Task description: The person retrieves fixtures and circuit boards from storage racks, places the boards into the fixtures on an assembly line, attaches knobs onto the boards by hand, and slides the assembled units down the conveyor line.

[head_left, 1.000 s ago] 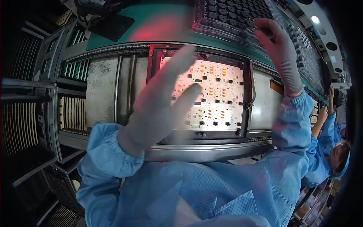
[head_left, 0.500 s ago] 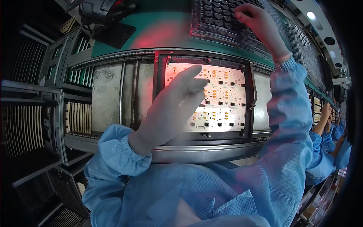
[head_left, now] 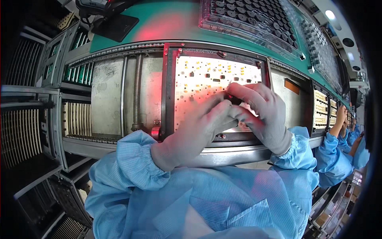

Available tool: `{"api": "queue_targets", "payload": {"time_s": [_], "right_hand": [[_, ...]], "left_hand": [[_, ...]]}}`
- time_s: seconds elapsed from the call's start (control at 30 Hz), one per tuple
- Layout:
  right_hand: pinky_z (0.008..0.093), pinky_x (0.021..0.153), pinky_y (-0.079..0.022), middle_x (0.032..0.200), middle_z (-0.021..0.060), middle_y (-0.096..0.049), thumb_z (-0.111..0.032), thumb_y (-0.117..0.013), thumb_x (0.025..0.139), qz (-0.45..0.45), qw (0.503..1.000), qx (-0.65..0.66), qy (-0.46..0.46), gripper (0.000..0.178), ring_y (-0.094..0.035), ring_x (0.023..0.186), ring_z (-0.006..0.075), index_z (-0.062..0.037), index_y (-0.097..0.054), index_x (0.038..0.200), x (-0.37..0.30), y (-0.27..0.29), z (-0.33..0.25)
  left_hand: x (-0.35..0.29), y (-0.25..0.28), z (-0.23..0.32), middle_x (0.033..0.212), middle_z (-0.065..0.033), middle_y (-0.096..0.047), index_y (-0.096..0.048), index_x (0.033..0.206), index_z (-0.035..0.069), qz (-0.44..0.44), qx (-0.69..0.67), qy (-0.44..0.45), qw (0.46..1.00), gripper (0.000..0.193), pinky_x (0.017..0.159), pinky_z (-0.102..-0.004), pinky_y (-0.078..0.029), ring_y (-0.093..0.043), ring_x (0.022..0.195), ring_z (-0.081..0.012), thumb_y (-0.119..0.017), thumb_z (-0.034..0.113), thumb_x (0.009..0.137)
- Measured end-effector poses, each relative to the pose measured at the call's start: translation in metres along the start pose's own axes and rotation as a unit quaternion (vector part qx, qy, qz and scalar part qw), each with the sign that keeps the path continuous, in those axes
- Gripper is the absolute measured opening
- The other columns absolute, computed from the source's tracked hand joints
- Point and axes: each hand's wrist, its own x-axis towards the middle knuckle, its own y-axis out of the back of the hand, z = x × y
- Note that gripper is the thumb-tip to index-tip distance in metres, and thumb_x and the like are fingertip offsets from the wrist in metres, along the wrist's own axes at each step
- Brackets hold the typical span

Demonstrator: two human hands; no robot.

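Both my gloved hands meet over the lit white circuit board, which sits in a black frame. Between the fingertips is a small black part, mostly hidden by the gloves; it resembles the round black parts in the tray. My right hand pinches it from the right, thumb and forefinger closed. From the left, my left hand reaches in with its fingers closed at the same part. Small orange and black components dot the board. My hands cover its lower right area.
A clear plastic tray of round black parts stands on the green mat. More clear trays lie to the right. Metal conveyor rails flank the frame. Board racks stand left; co-workers' blue sleeves show at right.
My right hand has come down from the parts tray to the board with a small black part. My left hand has moved right and closed its fingers at that part.
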Motion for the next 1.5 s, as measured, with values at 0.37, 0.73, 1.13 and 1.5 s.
{"api": "queue_targets", "payload": {"time_s": [0.37,0.73,1.13,1.5], "right_hand": [[0.0235,0.081,-0.050,0.109,0.0052,-0.067,-0.008,-0.067,0.090,0.001,0.976,0.162,-0.149,0.031,-0.063,0.093,0.0095,-0.0007,-0.065,0.120,0.001,0.017,0.052],[0.0299,0.077,-0.052,0.103,0.0076,-0.068,-0.003,-0.067,0.084,-0.092,0.988,-0.069,-0.105,0.030,-0.067,0.087,0.0216,-0.0082,-0.068,0.114,0.031,0.026,0.085],[0.0284,0.075,-0.050,0.102,0.0064,-0.069,-0.012,-0.068,0.087,-0.102,0.975,-0.075,-0.180,0.030,-0.067,0.086,0.0160,-0.0074,-0.068,0.117,0.030,0.030,0.078],[0.0317,0.076,-0.052,0.105,0.0102,-0.071,-0.019,-0.068,0.087,-0.133,0.956,-0.172,-0.199,0.032,-0.070,0.087,0.0232,-0.0094,-0.068,0.118,0.037,0.034,0.073]], "left_hand": [[-0.005,0.014,0.021,0.110,-0.0172,-0.067,-0.048,0.137,0.003,0.025,0.505,-0.208,0.837,0.043,0.084,-0.0364,-0.054,-0.068,0.099,-0.0237,-0.060,0.013,0.097],[0.001,0.105,0.055,0.138,-0.0192,-0.051,-0.047,0.140,0.004,0.206,0.754,-0.307,0.542,0.059,0.110,-0.0485,-0.037,-0.044,0.132,-0.0413,-0.071,0.017,0.088],[-0.001,0.105,0.054,0.137,-0.0190,-0.051,-0.045,0.140,0.001,0.185,0.771,-0.303,0.528,0.060,0.110,-0.0468,-0.037,-0.044,0.132,-0.0389,-0.070,0.022,0.089],[0.000,0.104,0.053,0.136,-0.0189,-0.052,-0.045,0.140,0.000,0.173,0.766,-0.303,0.540,0.060,0.112,-0.0473,-0.035,-0.046,0.131,-0.0368,-0.069,0.024,0.090]]}}
